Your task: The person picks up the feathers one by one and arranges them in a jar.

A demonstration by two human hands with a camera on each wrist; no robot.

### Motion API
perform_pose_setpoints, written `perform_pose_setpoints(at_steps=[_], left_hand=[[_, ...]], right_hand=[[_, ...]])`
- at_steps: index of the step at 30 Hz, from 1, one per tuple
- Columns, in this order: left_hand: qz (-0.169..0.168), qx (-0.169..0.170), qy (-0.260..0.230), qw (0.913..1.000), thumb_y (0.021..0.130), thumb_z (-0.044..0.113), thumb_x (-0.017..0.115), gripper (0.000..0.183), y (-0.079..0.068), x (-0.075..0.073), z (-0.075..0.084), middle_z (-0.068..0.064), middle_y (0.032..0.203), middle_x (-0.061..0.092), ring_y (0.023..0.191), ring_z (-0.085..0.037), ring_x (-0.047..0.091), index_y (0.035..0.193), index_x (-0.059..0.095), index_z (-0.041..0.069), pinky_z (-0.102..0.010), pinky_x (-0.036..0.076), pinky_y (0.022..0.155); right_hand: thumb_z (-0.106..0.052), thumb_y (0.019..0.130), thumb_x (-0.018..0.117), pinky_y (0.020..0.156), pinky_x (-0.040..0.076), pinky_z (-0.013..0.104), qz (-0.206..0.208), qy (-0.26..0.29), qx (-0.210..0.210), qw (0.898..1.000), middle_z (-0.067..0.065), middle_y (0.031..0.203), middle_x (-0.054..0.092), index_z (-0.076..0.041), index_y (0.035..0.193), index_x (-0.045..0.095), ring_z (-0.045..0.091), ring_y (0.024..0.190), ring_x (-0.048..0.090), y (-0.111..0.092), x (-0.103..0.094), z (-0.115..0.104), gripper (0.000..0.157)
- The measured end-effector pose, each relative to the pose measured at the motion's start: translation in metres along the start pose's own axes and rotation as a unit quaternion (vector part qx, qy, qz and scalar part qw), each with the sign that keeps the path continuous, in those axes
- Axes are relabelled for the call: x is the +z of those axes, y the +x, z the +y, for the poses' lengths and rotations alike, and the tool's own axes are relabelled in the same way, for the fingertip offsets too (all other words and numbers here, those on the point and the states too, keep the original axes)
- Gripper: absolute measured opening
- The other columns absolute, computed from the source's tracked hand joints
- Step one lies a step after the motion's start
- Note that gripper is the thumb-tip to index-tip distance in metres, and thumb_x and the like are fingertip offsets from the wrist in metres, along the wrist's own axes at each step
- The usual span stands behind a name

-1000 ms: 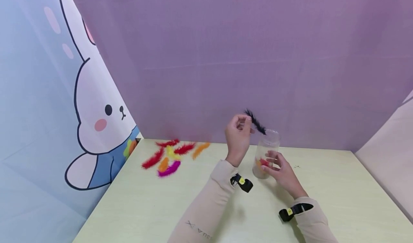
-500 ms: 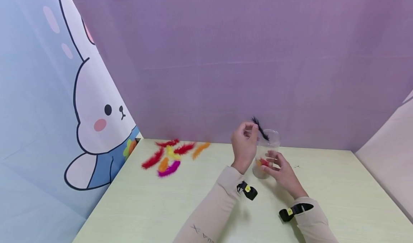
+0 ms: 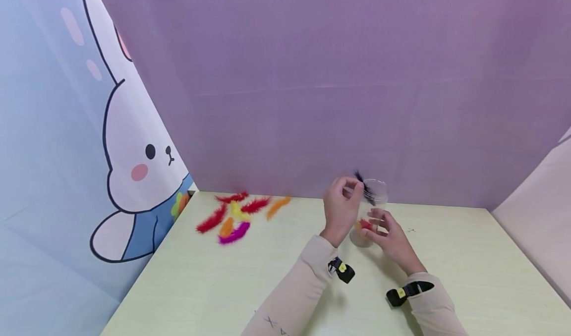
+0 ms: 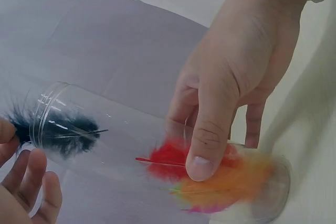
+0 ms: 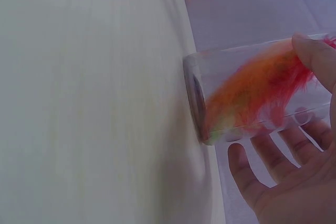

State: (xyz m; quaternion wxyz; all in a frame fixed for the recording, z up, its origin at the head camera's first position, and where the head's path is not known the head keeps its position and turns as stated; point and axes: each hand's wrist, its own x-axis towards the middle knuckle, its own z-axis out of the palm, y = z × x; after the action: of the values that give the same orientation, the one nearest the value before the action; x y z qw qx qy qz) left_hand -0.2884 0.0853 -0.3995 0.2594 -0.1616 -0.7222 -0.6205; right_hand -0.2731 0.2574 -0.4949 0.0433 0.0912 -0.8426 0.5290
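Observation:
A clear jar [image 3: 363, 209] stands upright on the table, with red and orange feathers [image 4: 226, 174] lying low inside it. My left hand [image 3: 341, 207] pinches a black feather [image 4: 68, 132] by its upper end at the jar's mouth. In the left wrist view, the feather's lower part is inside the jar and its top still sticks out past the rim. My right hand [image 3: 392, 237] grips the jar's lower half from the right, thumb on the near side and fingers round the far side. Yellow-green and pink bits also show inside through the wall.
Left of the jar, at the back of the pale table [image 3: 214, 286], lies a loose group of feathers: several red ones [image 3: 211, 219], a yellow one [image 3: 238, 211], orange ones [image 3: 278, 207] and a magenta one [image 3: 234, 233]. A purple cloth [image 3: 330, 88] hangs behind the table.
My left hand has moved right and down, bringing the black feather from above the rim into the jar's mouth. The right hand and the jar have stayed in place.

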Motion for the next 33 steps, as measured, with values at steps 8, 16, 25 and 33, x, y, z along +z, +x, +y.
perform_pose_setpoints(at_steps=[8,16,25,33], left_hand=[[-0.017,-0.007,0.021,0.9996,0.099,0.024,0.068,0.01,-0.004,-0.001,-0.002,0.0,0.096,0.069,0.073,0.001,0.057,0.099,0.072,0.015,-0.018,0.052,0.069],[-0.027,-0.03,0.027,0.9988,0.099,0.022,0.067,0.009,-0.006,-0.004,-0.005,0.001,0.095,0.07,0.073,0.002,0.058,0.103,0.073,0.016,-0.018,0.052,0.068],[-0.045,-0.039,0.024,0.9979,0.101,0.022,0.064,0.015,-0.008,-0.007,-0.008,0.001,0.096,0.07,0.074,0.001,0.058,0.112,0.072,0.017,-0.019,0.052,0.067],[-0.048,-0.044,0.027,0.9975,0.1,0.02,0.066,0.014,-0.014,-0.011,-0.014,0.002,0.095,0.07,0.071,0.001,0.056,0.109,0.072,0.012,-0.019,0.05,0.065]], right_hand=[[-0.033,0.097,0.072,0.109,0.049,0.043,-0.002,0.001,-0.002,1.0,0.022,0.152,0.046,-0.003,0.15,0.038,0.039,0.138,0.049,-0.001,-0.001,-0.002,0.07],[-0.031,0.096,0.073,0.111,0.045,0.053,0.0,0.011,0.0,1.0,0.021,0.152,0.046,-0.004,0.149,0.038,0.039,0.138,0.049,-0.001,0.0,-0.001,0.069],[-0.034,0.096,0.073,0.112,0.043,0.058,-0.004,0.018,0.004,1.0,0.02,0.152,0.047,-0.007,0.15,0.038,0.04,0.139,0.048,-0.002,-0.001,-0.001,0.071],[-0.034,0.096,0.072,0.112,0.043,0.058,-0.004,0.016,0.002,1.0,0.02,0.152,0.047,-0.006,0.15,0.038,0.04,0.139,0.048,-0.001,-0.001,-0.001,0.07]])
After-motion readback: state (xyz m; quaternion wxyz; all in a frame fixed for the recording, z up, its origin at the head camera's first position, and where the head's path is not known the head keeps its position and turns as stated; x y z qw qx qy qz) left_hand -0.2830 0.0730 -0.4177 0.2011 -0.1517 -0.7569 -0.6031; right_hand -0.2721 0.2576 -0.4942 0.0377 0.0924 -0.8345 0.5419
